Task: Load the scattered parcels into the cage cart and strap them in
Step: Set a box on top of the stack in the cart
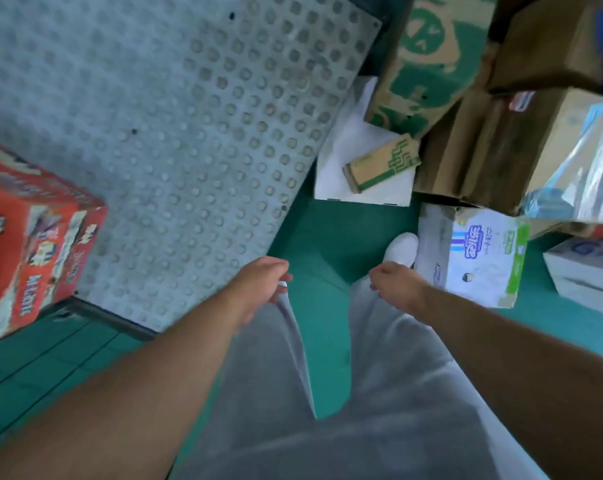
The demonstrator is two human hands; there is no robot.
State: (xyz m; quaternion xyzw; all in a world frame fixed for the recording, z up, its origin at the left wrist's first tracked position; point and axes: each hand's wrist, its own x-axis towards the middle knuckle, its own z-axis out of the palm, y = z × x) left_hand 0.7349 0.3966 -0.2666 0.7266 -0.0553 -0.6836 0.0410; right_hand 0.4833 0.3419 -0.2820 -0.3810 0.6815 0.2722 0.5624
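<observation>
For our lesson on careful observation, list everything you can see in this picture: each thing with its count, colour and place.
cart floor: one, grey, upper left
red box: one, red, on cart floor, left
printed carton: one, brown-green, top right
flat parcel: one, white, on floor, centre right
small box: one, brown-green, on flat parcel
brown cartons: two, brown, right pile
wrapped pack: one, blue-white, right
white box: one, white, by shoe
pale box: one, white, right edge
floor: one, green, underfoot
shoe: one, white, beside white box
trousers: one pair, grey, bottom centre
left hand: one, pinches trousers
right hand: one, on trousers, fingers hidden
</observation>
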